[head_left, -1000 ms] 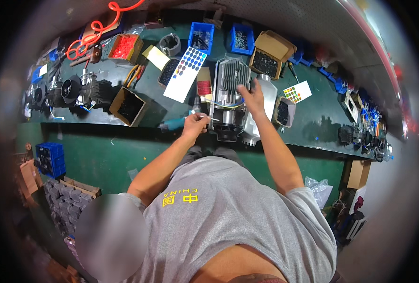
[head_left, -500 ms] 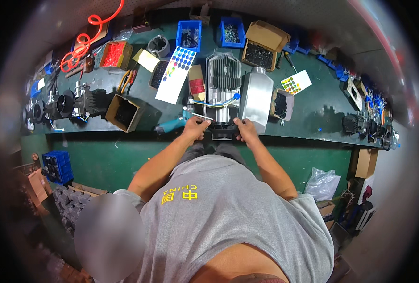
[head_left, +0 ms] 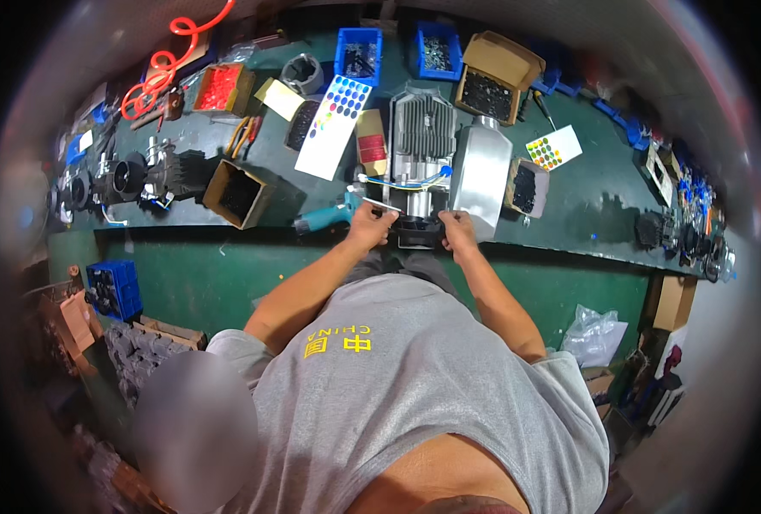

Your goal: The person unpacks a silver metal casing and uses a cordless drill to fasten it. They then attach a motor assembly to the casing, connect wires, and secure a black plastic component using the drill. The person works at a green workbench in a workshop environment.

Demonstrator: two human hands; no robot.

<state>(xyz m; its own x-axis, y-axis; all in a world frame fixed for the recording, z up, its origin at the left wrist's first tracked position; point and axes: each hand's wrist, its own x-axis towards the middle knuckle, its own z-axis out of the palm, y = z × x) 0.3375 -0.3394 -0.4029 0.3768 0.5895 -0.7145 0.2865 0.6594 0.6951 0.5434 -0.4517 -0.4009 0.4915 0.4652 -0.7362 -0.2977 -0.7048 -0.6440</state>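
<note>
A finned grey metal unit [head_left: 423,128] lies on the bench in front of me, with a bare metal cylinder and a black round end part [head_left: 419,232] at its near end. My left hand [head_left: 370,226] is closed with its fingertips at the left edge of that black part. On the opposite edge, my right hand [head_left: 459,233] is closed with thumb and fingers pinched against it. The fingers partly hide what they grip. Blue and yellow wires [head_left: 406,183] cross the unit. A thin light rod [head_left: 380,205] runs just above my left fingers, beside a teal power screwdriver [head_left: 325,218].
A smooth silver metal cover [head_left: 481,176] lies right of the unit. Sticker sheets [head_left: 333,128], an open carton of black parts [head_left: 488,94], blue bins [head_left: 358,56] and a box of red pieces [head_left: 223,89] surround it. The bench's front edge [head_left: 560,251] runs below my hands.
The whole view has shifted slightly, so the bench items sit a little farther right in the picture. Both hands stay at the black end part, with little visible change in grip.
</note>
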